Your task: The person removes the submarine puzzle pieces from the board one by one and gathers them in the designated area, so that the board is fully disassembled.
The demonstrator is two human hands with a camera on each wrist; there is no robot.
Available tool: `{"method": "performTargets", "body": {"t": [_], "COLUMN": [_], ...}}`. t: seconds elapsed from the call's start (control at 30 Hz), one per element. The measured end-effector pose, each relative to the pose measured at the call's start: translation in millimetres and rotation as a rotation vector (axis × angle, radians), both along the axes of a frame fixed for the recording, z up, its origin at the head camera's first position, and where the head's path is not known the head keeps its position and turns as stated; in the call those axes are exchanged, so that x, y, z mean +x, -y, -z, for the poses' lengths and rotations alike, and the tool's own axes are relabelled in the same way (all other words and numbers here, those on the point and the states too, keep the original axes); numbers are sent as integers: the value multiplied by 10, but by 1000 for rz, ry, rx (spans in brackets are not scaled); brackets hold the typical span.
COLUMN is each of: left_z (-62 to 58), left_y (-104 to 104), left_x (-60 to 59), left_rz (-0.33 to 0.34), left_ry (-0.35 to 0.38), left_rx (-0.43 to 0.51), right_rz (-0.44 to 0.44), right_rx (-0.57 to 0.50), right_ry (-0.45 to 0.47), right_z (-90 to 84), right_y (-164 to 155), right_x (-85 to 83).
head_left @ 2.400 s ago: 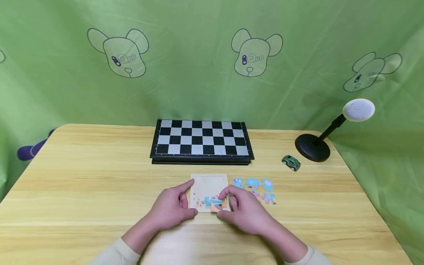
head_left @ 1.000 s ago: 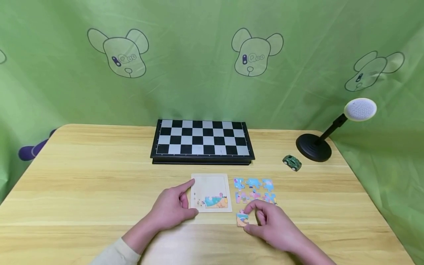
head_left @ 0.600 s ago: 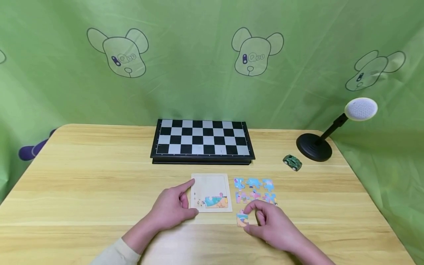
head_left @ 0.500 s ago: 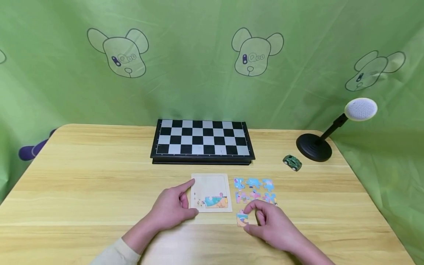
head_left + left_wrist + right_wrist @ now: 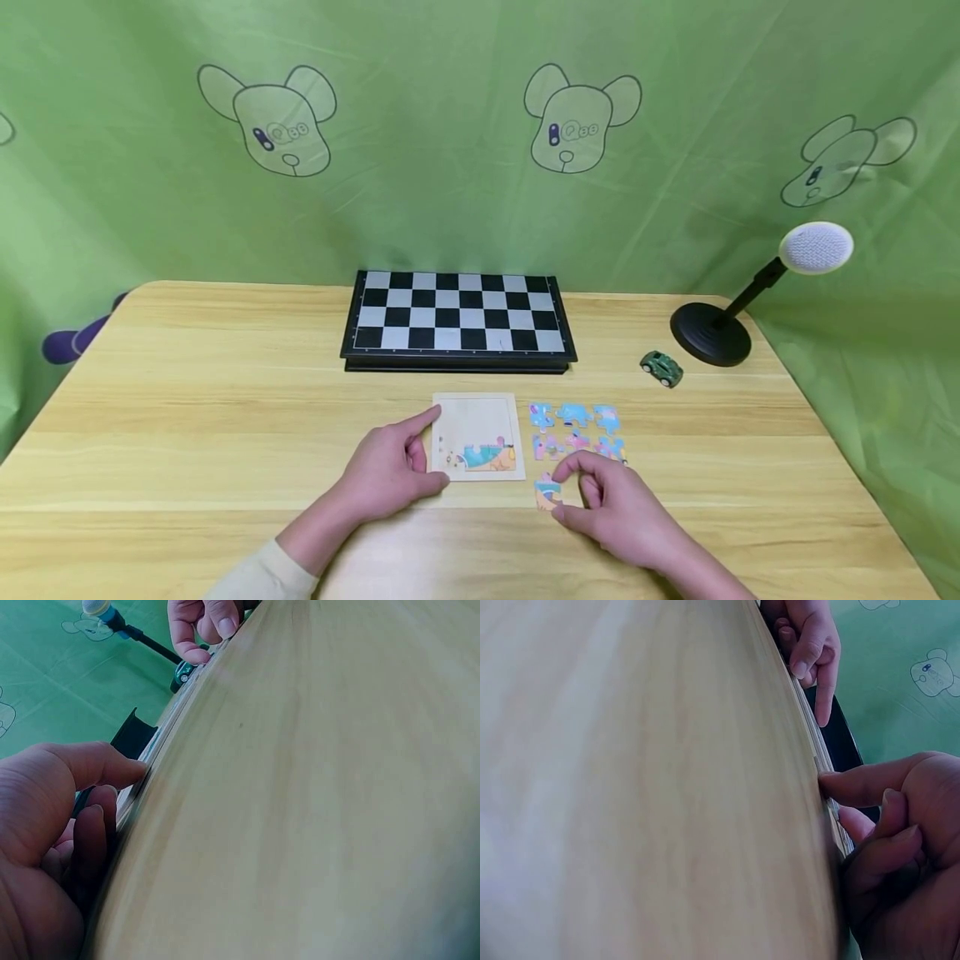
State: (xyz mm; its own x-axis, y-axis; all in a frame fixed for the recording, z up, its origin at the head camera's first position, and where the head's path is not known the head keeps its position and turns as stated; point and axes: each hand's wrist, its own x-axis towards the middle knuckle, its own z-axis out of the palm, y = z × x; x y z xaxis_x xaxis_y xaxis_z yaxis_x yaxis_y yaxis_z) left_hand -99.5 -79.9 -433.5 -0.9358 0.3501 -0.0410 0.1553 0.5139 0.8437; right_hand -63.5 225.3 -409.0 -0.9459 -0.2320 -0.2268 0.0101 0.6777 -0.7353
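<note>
Fingers (image 5: 564, 481) of R hand (image 5: 615, 517) pinch puzzle piece (image 5: 547, 495), flat.

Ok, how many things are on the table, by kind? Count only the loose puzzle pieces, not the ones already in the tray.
loose puzzle pieces: 7, one of them at the right hand
puzzle tray: 1
chessboard: 1
green toy car: 1
black stand with a round white head: 1
Total: 11

A purple object (image 5: 71, 340) lies half-hidden behind the table's (image 5: 187, 400) left edge; the right hand (image 5: 618, 517) covers part of a puzzle piece (image 5: 547, 495), whose picture is too small to read.
</note>
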Motion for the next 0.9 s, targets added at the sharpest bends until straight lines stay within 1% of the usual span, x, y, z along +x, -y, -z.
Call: {"method": "performTargets", "body": {"t": [0.17,0.3,0.47,0.63,0.77,0.9], "left_z": [8,7,5,13,15,10], "left_y": [2,2,-3,-3,-4,-4], "left_x": [0,0,-5,-11,-15,-14], "left_rz": [-1,-3,-3,-2,2,5], "left_ry": [1,1,2,3,3,0], "left_rx": [4,3,0,-4,-6,-7], "right_rz": [-19,-36,-55,-95,-123,-126], "right_rx": [-41,-65,-66,-68,-80,-56], "right_ry": [-29,-55,-64,-80,-68,-32], "right_z": [-7,-35,-81,-98,-89,-77], "right_y": [32,138,327,497,589,655], "right_x": [-17,-66,-161,-278,-363,-418]}}
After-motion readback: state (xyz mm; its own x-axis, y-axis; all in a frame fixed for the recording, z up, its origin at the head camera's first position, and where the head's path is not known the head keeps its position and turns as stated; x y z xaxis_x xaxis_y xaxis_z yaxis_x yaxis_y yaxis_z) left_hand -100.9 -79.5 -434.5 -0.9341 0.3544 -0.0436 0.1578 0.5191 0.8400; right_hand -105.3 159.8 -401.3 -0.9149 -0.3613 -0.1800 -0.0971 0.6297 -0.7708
